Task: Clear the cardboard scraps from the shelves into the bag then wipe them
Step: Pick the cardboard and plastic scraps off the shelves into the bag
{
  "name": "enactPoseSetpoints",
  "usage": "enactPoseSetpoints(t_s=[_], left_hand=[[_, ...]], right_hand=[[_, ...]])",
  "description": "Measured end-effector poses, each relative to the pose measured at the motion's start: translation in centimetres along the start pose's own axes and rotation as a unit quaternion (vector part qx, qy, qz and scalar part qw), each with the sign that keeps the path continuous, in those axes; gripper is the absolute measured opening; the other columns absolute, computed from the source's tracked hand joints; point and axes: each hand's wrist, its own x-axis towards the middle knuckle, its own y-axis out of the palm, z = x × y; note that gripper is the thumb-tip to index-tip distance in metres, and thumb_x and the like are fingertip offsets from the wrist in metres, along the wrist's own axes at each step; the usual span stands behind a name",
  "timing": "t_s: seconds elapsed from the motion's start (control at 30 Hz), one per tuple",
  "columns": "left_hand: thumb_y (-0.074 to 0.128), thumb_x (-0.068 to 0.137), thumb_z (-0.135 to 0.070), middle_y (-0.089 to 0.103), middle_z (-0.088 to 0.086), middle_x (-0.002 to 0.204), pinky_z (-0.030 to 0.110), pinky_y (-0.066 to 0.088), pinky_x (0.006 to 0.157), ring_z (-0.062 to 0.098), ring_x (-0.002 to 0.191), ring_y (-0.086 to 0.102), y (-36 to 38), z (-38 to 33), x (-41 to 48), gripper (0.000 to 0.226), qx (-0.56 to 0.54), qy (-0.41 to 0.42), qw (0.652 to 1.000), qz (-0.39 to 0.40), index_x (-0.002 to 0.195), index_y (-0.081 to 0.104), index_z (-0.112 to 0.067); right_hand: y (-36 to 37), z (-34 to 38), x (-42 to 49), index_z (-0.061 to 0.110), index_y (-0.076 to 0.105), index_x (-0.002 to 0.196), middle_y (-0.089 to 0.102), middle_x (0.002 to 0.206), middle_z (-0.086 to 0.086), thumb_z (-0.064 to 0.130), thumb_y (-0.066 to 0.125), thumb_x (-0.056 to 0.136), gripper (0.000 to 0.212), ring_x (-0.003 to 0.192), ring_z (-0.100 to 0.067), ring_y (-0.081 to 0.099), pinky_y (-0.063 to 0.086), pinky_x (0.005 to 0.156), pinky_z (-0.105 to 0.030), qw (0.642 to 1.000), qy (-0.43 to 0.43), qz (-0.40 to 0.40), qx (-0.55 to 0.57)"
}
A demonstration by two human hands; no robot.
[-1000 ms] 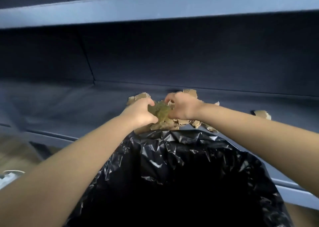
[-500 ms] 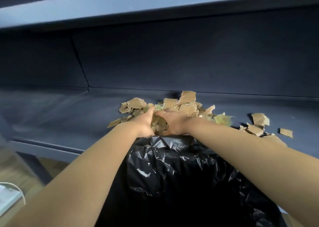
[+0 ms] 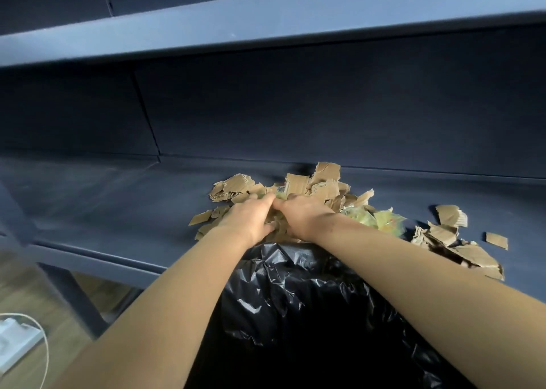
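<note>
Torn brown cardboard scraps (image 3: 298,183) lie heaped on the dark blue shelf (image 3: 124,199), against its back wall. My left hand (image 3: 251,220) and my right hand (image 3: 305,215) sit side by side on the near part of the heap, fingers curled into the scraps and gripping a clump between them. The open black bag (image 3: 295,294) hangs right below the shelf's front edge, under my wrists. A second patch of scraps (image 3: 452,235) lies to the right, partly behind my right forearm.
A crumpled yellow-green piece (image 3: 381,221) lies among the scraps beside my right wrist. Another blue shelf (image 3: 266,25) runs overhead. At the lower left are a wooden floor and a white object with a cord (image 3: 17,341).
Both hands have moved forward from the bag's rim onto the heap. The view has shifted, showing more scraps on the right.
</note>
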Motion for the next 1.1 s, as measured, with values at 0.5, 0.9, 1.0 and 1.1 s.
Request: enactPoseSetpoints(t_s=[0.5, 0.9, 1.0, 1.1], left_hand=[[0.049, 0.093, -0.030, 0.047, 0.010, 0.117, 0.035, 0.038, 0.079, 0.032, 0.109, 0.050, -2.7, -1.7, -1.5, 0.047, 0.049, 0.039, 0.994, -0.085, 0.138, 0.034, -0.023], [0.051, 0.091, -0.029, 0.048, 0.014, 0.116, 0.039, 0.040, 0.076, 0.034, 0.105, 0.050, -6.7, -3.0, -2.8, 0.050, 0.045, 0.027, 0.981, -0.187, 0.137, 0.035, -0.017], [0.052, 0.091, -0.032, 0.050, 0.013, 0.113, 0.038, 0.042, 0.076, 0.034, 0.102, 0.052, -8.5, -3.1, -3.7, 0.044, 0.034, 0.039, 0.973, -0.224, 0.131, 0.042, -0.017], [0.054, 0.087, -0.037, 0.052, 0.010, 0.112, 0.036, 0.042, 0.073, 0.031, 0.099, 0.055, -9.9, -2.9, -5.8, 0.045, 0.028, 0.066, 0.966, -0.247, 0.129, 0.045, -0.022]], right_hand=[[-1.1, -1.5, -2.0, 0.027, 0.032, 0.138, 0.057, 0.108, -0.009, 0.000, 0.038, 0.088, 0.056, 0.092, -0.029, 0.054, 0.036, 0.064, -0.030, 0.992, -0.025, -0.126, -0.011], [-6.0, -1.1, -3.9, 0.019, 0.041, 0.124, 0.056, 0.097, -0.009, 0.000, 0.039, 0.088, 0.040, 0.072, -0.026, 0.043, 0.035, 0.061, -0.033, 0.971, -0.034, -0.219, -0.095], [-8.0, -0.7, -4.7, 0.019, 0.043, 0.122, 0.050, 0.089, -0.007, 0.002, 0.039, 0.089, 0.038, 0.072, -0.026, 0.042, 0.033, 0.061, -0.033, 0.962, -0.046, -0.241, -0.117], [-9.8, 0.0, -6.4, 0.022, 0.042, 0.126, 0.054, 0.097, -0.011, 0.006, 0.040, 0.089, 0.040, 0.073, -0.027, 0.044, 0.035, 0.061, -0.034, 0.960, -0.069, -0.239, -0.130]])
